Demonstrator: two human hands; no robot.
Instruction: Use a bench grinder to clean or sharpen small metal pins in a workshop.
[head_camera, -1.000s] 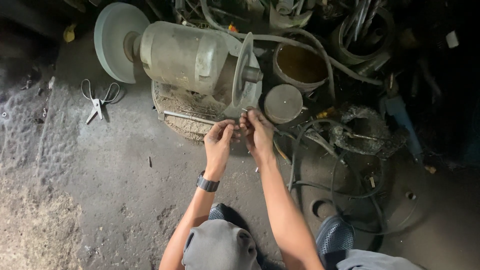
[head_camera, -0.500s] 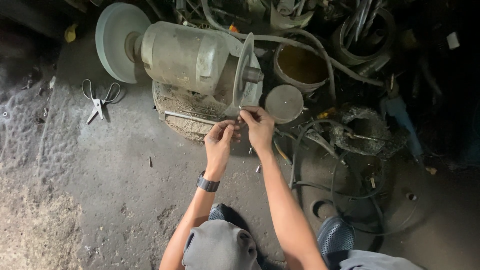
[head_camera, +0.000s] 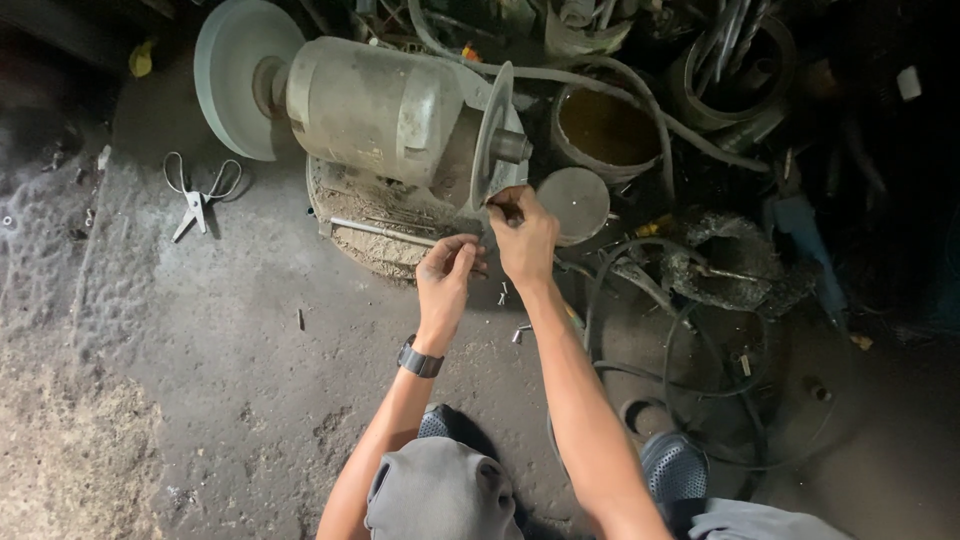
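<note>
Scissors (head_camera: 200, 195) lay far left on the floor. Bench grinder (head_camera: 375, 110): thin disc (head_camera: 492, 135) at its right end. Left hand (head_camera: 447, 280) pinched shut, contents unclear. Right hand (head_camera: 525, 235) gripped disc's lower edge. Round tub (head_camera: 608, 130) held brownish liquid.

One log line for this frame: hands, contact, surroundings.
left hand: pinched, near thin rod | right hand: at grinder disc edge | scissors on floor, apart
</note>
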